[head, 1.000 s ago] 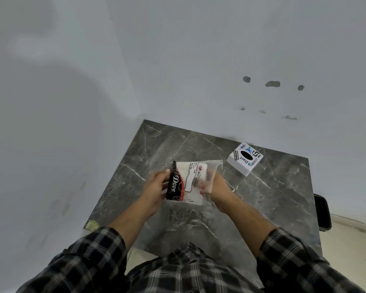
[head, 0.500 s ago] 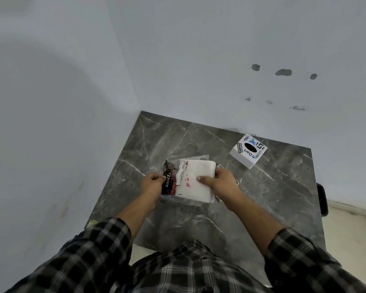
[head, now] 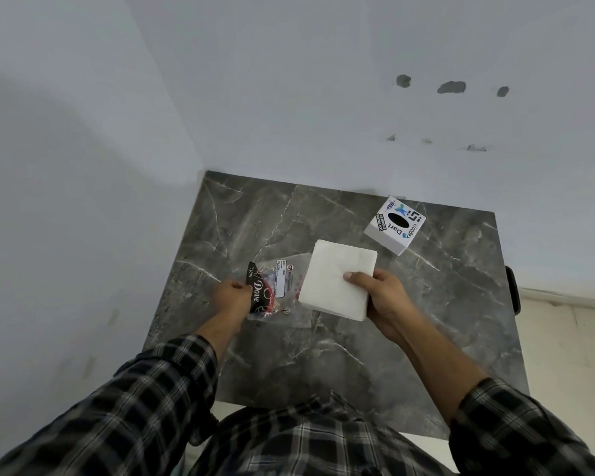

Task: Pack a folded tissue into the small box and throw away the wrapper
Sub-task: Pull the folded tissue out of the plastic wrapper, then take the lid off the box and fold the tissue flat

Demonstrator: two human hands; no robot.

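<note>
left hand (head: 233,297): closed on the black end of the clear plastic wrapper with the "Dove" print (head: 278,291), at about 9 o'clock of the table centre. Wrapper hangs limp and flat; looks empty now.
change: half a second ago the white folded tissue stack (head: 337,280) sat inside the wrapper; now it is fully out, only its left edge overlapping the film.
right hand (head: 383,301): pinching the stack at its right edge, thumb on top, fingers under. Stack is held above the grey marble-pattern table (head: 323,365), near centre.
small white cardboard box with stickers and a black oval slot (head: 395,224): at 1 o'clock from the stack, near it, not touching, slot facing up.
meaning: unwrap step looks done. Remaining: get tissue into the box, bin the wrapper. No bin visible.
risk: stack looks wider than the slot; likely needs the box opened or further folding.
</note>
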